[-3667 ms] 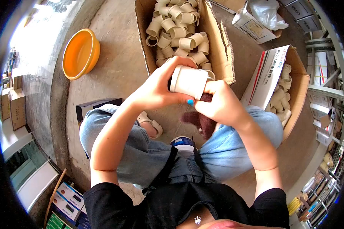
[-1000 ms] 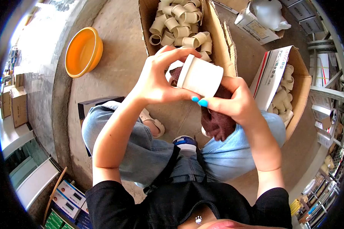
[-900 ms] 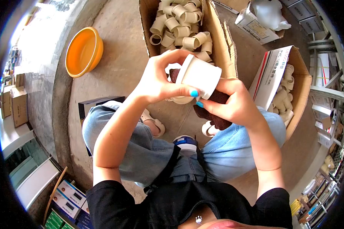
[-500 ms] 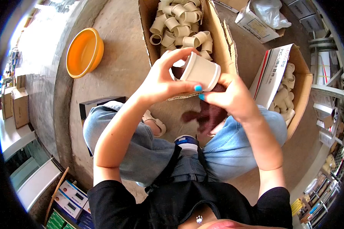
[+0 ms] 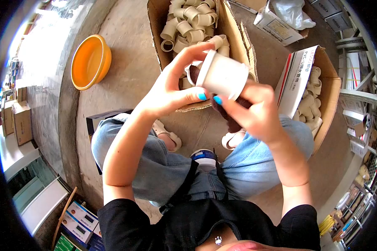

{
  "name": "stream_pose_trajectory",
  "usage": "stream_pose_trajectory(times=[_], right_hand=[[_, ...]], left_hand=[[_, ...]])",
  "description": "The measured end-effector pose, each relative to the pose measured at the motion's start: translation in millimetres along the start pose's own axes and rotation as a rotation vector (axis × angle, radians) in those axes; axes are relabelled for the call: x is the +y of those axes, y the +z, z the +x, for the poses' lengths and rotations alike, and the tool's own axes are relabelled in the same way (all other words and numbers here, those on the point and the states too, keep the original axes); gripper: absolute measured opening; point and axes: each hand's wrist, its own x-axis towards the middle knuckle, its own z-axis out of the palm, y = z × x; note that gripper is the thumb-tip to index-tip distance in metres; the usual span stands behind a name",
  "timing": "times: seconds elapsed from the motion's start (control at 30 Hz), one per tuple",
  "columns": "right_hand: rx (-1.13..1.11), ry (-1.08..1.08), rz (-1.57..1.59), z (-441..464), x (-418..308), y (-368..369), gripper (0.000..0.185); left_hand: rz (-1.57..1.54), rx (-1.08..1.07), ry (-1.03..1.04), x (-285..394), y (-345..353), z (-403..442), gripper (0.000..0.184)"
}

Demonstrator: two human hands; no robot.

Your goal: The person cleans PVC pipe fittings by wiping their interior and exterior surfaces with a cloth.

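The pipe (image 5: 225,75) is clasped at its left end by the curled left hand (image 5: 168,91); at its right end, brown cloth (image 5: 227,116) is pinched by the right hand (image 5: 256,108).

Pretty much everything's carried by a brownish-grey floor (image 5: 127,52) here. An orange basin (image 5: 88,62) is parked well left of the left grip (image 5: 169,92), and a big open carton (image 5: 238,37) is plonked just beyond it. A white-sided carton (image 5: 296,79) is set right of the right grip (image 5: 259,108), a smaller carton (image 5: 277,30) is left farther past that, and pale shoes (image 5: 170,137) are planted on the near side of both grips.
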Motion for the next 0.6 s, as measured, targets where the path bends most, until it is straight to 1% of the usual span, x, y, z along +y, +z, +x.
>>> stream_pose_trajectory(times=[0.03,0.1,0.13,0.17,0.2,0.23,0.3,0.33,0.4,0.43,0.47,0.5,0.53,0.57,0.6], right_hand=[[0.042,-0.244,-0.220,-1,3,5,0.017],[-0.029,-0.314,-0.458,-5,1,7,0.015],[-0.062,-0.350,-0.551,-5,0,5,0.015],[-0.095,-0.385,-0.645,-5,0,4,0.015],[-0.079,-0.405,-0.684,-5,1,4,0.012],[-0.063,-0.363,-0.625,-5,4,6,0.012],[-0.030,-0.278,-0.506,-7,11,11,0.013],[-0.055,-0.090,-0.328,-7,9,11,0.014],[-0.103,0.280,0.034,-6,-2,9,0.017],[-0.217,0.383,0.113,-3,-5,1,0.020],[-0.217,0.438,0.289,-2,-2,-4,0.025],[-0.217,0.491,0.465,-1,0,-7,0.030],[-0.170,0.719,0.819,0,-5,-11,0.042],[-0.079,0.806,1.007,-1,-5,-12,0.041],[-0.056,0.842,1.117,-1,-1,-14,0.043]], left_hand=[[-0.014,-0.028,-0.039,0,0,-1,0.079],[-0.040,-0.082,-0.120,8,1,-4,0.076],[-0.072,-0.069,-0.239,13,1,-4,0.087],[-0.068,-0.072,-0.241,13,0,-5,0.087],[-0.064,-0.077,-0.243,13,0,-5,0.087],[-0.060,-0.081,-0.245,13,-1,-6,0.088],[0.121,-0.059,-0.152,3,-3,-9,0.085],[0.212,-0.048,-0.105,0,-4,-10,0.084],[0.390,-0.044,0.049,-1,-3,-9,0.075],[0.478,-0.043,0.127,1,-2,-8,0.071],[0.529,-0.045,0.153,5,-3,-7,0.068],[0.635,-0.039,0.228,6,-4,-6,0.066],[0.741,-0.033,0.302,6,-5,-4,0.064],[0.847,-0.026,0.377,6,-6,-2,0.063],[0.874,0.011,0.419,2,-6,-1,0.062]])
